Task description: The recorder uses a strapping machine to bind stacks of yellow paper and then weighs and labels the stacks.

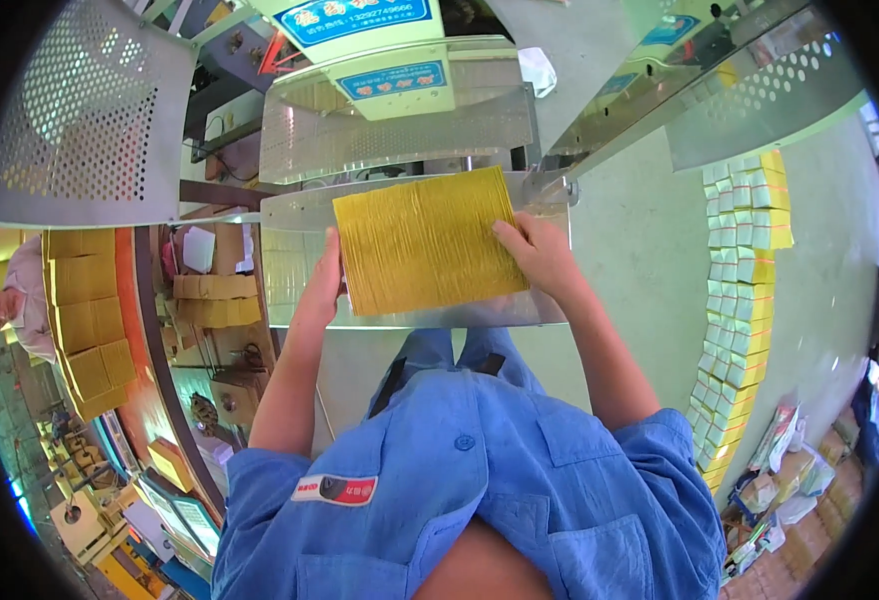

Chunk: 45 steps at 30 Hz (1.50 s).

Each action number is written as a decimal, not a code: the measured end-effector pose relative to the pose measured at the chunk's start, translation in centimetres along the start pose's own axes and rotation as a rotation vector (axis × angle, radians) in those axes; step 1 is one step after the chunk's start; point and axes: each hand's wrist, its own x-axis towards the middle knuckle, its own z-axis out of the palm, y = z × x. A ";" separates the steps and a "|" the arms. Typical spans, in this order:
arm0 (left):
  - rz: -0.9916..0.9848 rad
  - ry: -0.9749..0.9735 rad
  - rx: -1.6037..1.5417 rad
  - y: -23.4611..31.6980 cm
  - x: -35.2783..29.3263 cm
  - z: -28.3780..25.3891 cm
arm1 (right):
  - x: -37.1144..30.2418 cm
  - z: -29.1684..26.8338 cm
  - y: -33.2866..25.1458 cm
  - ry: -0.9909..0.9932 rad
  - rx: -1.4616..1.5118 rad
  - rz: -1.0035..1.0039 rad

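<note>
- Right hand [539,252] is clamped on the right edge of a yellow sheaf [429,245], thumb flat on the top face, the other fingers mostly hidden.
- Left hand [327,278] lies along the sheaf's left edge; its fingers are largely out of sight, so I cannot tell whether they close on it.
- The sheaf, creased across its top, sits between the hands, slightly tilted, over a metal tray [549,306]; whether it touches the tray is unclear.
- Beyond it stands a perforated metal guard [399,140].
- On the floor at right, yellow-and-white bundles [744,290] form a long row.
- At left, yellow-brown stacks [87,315] lie beside an orange-red surface [144,395], with another person [27,300] near them.
</note>
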 end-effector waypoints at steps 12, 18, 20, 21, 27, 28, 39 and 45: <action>0.186 -0.018 -0.201 -1.8 0.8 -0.1 | -0.6 1.6 3.9 -0.071 0.668 0.041; 0.114 -0.080 -0.085 -1.7 0.4 -0.1 | -1.4 4.7 5.2 0.048 0.966 0.063; 0.144 -0.055 -0.125 -1.8 0.4 -0.1 | -1.6 5.2 4.2 0.107 1.150 0.046; 0.171 -0.043 -0.163 -2.1 0.6 0.1 | -1.7 5.3 3.7 0.106 1.145 0.045; 0.455 -0.081 -0.286 -6.3 3.3 0.6 | -1.9 5.2 -0.9 0.174 1.096 -0.040; 0.463 -0.093 -0.296 -5.9 3.1 1.5 | -1.9 5.9 -0.6 0.170 1.159 -0.060; 0.522 -0.314 -0.631 2.5 6.8 0.4 | 5.7 6.9 -4.1 0.182 1.194 -0.215; 0.683 -0.302 -0.535 5.1 9.2 0.1 | 9.6 6.5 -3.3 0.132 1.244 -0.106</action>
